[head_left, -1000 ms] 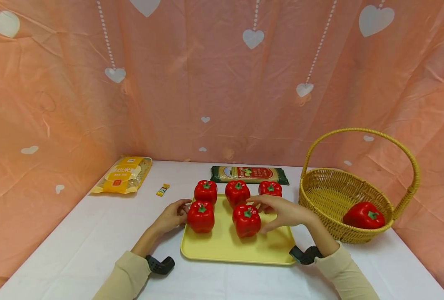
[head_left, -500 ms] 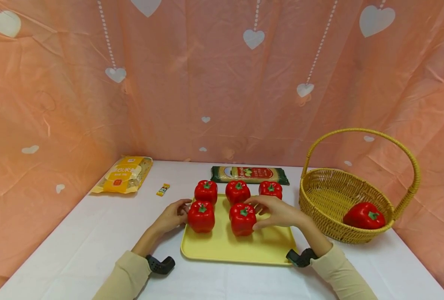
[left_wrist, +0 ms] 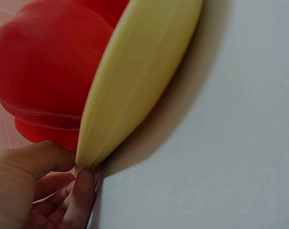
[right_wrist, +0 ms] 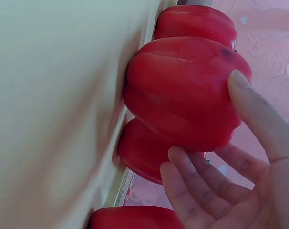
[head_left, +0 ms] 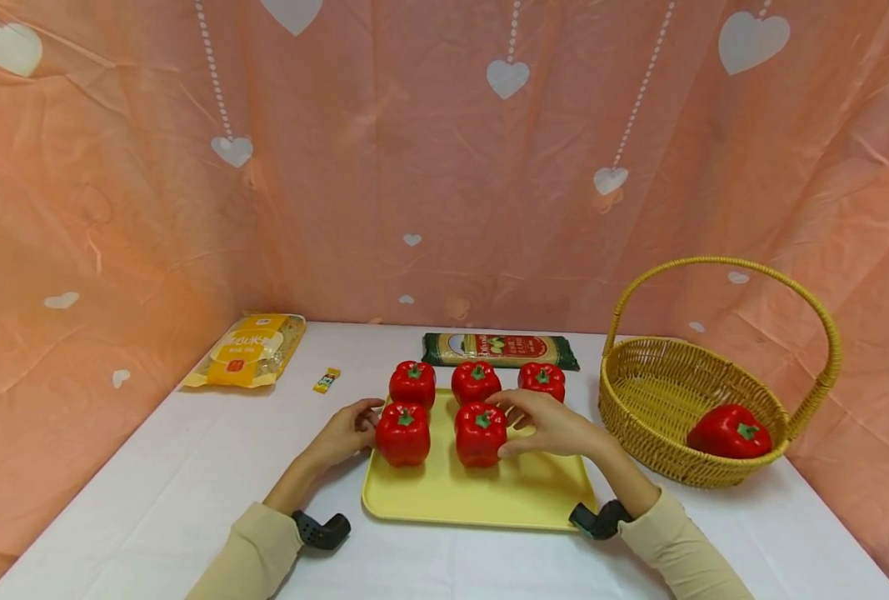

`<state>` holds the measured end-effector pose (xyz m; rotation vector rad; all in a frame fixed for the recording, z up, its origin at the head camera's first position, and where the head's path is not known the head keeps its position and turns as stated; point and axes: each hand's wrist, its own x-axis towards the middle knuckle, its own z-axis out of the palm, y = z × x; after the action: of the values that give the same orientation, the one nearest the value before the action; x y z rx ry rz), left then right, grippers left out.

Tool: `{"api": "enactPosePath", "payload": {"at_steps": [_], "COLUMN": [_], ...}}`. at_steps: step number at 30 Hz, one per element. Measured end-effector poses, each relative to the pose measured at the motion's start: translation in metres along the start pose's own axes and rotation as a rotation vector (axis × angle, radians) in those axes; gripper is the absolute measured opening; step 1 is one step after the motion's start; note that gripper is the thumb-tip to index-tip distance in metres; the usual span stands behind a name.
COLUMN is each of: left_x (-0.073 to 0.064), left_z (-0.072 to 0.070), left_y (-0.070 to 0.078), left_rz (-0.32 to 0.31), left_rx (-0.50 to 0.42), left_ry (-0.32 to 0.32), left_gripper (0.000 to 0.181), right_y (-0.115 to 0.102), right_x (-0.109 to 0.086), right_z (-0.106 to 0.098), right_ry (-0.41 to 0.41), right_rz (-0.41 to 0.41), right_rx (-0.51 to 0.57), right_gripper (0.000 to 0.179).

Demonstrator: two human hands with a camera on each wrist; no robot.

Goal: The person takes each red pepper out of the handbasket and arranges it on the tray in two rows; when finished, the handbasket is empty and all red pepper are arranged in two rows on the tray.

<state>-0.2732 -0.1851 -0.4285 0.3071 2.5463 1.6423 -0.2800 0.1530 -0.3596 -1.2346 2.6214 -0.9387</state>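
Note:
Several red bell peppers with green stems stand on a yellow tray (head_left: 481, 504). At the tray's left rim, my left hand (head_left: 342, 435) pinches the edge between thumb and fingers, beside the front left bell pepper (head_left: 402, 437). My right hand (head_left: 552, 423) holds the front middle bell pepper (head_left: 478, 442) from its right side. In the right wrist view the thumb lies against this bell pepper (right_wrist: 182, 90), and the curled fingers are at its other side. Its base is on the tray. Behind it stand three more bell peppers in a row.
A wicker basket (head_left: 615, 408) with a tall handle stands at the right, one bell pepper (head_left: 729, 432) lying inside. A green-ended packet (head_left: 500, 350) lies behind the tray. At the back left are a yellow food bag (head_left: 249, 350) and a small yellow sachet (head_left: 327, 381).
My right hand has moved left with its bell pepper, which has shifted left and slightly back on the tray and now stands straighter. The left hand stays at the rim.

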Motion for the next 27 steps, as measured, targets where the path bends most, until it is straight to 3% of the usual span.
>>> {"api": "enactPosePath", "payload": {"at_steps": [8,19,21,27], "left_x": [-0.002,0.002,-0.001,0.001], "left_z": [-0.001,-0.001,-0.001,0.0], "left_y": [0.007,-0.001,0.004,-0.003], "left_rz": [-0.016,-0.012,-0.009,-0.015], "left_rx": [-0.01,-0.006,-0.001,0.01], "left_ry": [-0.006,-0.01,-0.005,0.009], "left_gripper": [0.052,0.053,0.053,0.052], "right_y": [-0.001,-0.004,-0.005,-0.003], "right_x": [-0.003,-0.014,-0.018,-0.039], "right_z": [-0.006,-0.027,-0.034,-0.063], "right_ry": [0.004,0.037,0.06,0.19], "right_rz": [-0.015,-0.02,-0.007,0.003], "right_rx": [-0.003,0.075,0.064,0.01], "right_gripper": [0.073,0.066,0.065,0.06]}}
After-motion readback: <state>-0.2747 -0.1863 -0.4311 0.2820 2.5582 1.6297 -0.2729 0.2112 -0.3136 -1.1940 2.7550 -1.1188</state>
